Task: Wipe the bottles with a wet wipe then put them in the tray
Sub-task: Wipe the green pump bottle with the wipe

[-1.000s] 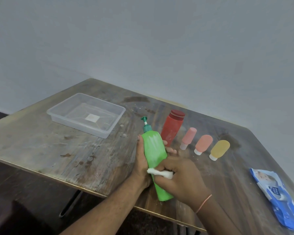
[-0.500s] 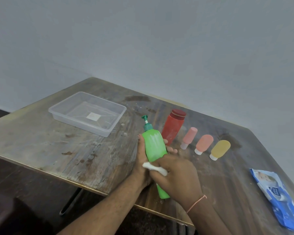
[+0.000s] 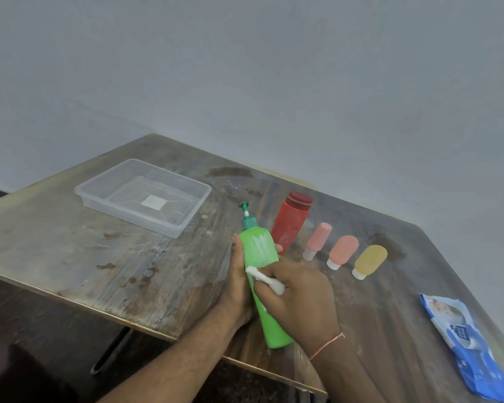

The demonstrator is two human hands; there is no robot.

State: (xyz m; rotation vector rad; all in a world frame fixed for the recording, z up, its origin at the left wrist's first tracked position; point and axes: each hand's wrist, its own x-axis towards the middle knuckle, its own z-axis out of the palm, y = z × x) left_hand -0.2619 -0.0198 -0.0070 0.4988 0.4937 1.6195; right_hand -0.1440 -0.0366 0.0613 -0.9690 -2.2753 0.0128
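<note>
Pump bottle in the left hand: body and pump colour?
Light green pump bottle, darker teal-green pump head; head view.

Plain pale grey painted wall point(image 3: 274, 82) behind worn, stained brown wooden table point(image 3: 79, 257); black metal leg point(image 3: 111, 356) beneath; dark floor point(image 3: 26, 330), possibly tiled.

One head-worn wide-angle camera is looking forward and down from close above the near edge of the tabletop point(image 3: 70, 257), facing the wall point(image 3: 274, 82) behind.
</note>
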